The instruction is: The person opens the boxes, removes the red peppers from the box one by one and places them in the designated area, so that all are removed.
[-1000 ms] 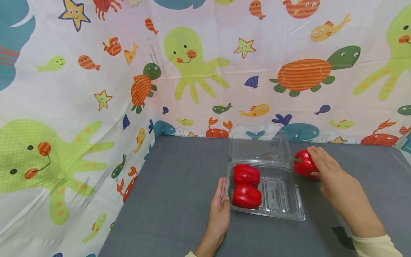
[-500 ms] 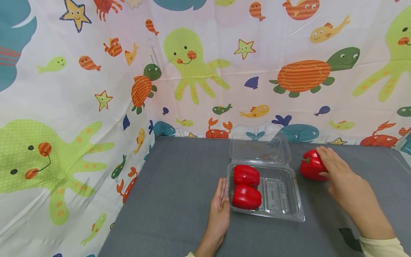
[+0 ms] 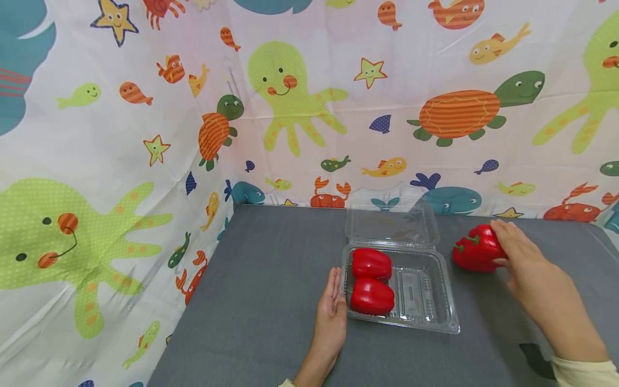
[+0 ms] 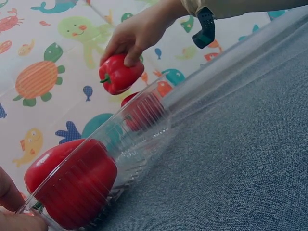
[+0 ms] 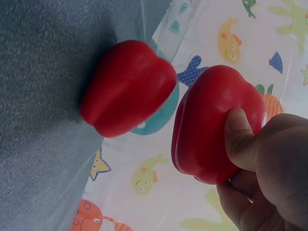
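My right hand (image 3: 537, 279) grips a red bell pepper (image 3: 489, 241) in the head view, thumb on one side and fingers on the other. In the left wrist view that held pepper (image 4: 120, 74) hangs in the air, green stem showing. Another red bell pepper (image 5: 129, 89) lies on the table beneath it, partly covered by it in the head view. My left hand (image 3: 331, 320) rests with straight fingers along the left side of a clear plastic container (image 3: 450, 301). Two red bell peppers (image 3: 371, 263) lie in the container's left half, one behind the other.
The container's clear lid (image 3: 391, 223) stands open at the back, near the wall cloth (image 3: 309, 177) printed with sea animals. Grey cloth covers the table (image 3: 256, 279). A dark band (image 4: 206, 29) hangs at my right sleeve.
My right hand has moved right with the pepper it holds, so the stem of the pepper beneath now shows in the head view. My left hand and the container have stayed put.
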Available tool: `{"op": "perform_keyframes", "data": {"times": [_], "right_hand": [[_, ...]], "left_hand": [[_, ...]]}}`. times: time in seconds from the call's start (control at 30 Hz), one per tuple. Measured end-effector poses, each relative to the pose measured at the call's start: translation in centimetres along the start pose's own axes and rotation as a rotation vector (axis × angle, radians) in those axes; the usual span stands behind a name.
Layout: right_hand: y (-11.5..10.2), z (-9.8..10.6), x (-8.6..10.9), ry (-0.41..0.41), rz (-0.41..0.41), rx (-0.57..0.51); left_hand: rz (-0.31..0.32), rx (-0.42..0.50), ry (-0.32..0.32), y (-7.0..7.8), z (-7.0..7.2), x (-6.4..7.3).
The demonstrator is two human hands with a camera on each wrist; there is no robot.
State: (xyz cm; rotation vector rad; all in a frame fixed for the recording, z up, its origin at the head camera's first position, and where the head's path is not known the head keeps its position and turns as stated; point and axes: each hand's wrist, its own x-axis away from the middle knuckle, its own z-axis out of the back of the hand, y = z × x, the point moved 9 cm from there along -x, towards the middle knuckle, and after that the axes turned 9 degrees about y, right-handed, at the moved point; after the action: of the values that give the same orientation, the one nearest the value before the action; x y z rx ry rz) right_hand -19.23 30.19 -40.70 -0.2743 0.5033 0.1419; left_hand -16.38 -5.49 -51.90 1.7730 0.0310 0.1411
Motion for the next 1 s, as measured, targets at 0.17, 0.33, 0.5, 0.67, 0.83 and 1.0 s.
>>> {"op": "perform_keyframes", "data": {"times": [0.17, 0.33, 0.5, 0.67, 0.83, 1.0], "right_hand": [[0.6, 0.3, 0.0, 0.014, -0.010, -0.001], [1.3, 0.4, 0.1, 0.023, -0.014, 0.006], [2.0, 0.5, 0.2, 0.020, -0.027, 0.014], [2.6, 0.8, 0.3, 0.032, -0.038, 0.023], [3.3, 0.7, 0.2, 0.001, -0.073, 0.038], [4.0, 0.3, 0.3, -0.029, -0.104, 0.054]], "left_hand": [[-0.006, 0.001, -0.002, 0.1, 0.0, 0.1], [-0.017, 0.005, -0.004, 0.0, 0.1, 0.1], [-0.018, 0.000, -0.004, 0.0, 0.1, 0.1], [-0.013, -0.007, -0.002, 0.1, 0.1, 0.1], [0.002, -0.021, 0.002, 0.0, 0.1, 0.0], [-0.037, 0.001, -0.015, 0.2, -0.1, 0.2]]}}
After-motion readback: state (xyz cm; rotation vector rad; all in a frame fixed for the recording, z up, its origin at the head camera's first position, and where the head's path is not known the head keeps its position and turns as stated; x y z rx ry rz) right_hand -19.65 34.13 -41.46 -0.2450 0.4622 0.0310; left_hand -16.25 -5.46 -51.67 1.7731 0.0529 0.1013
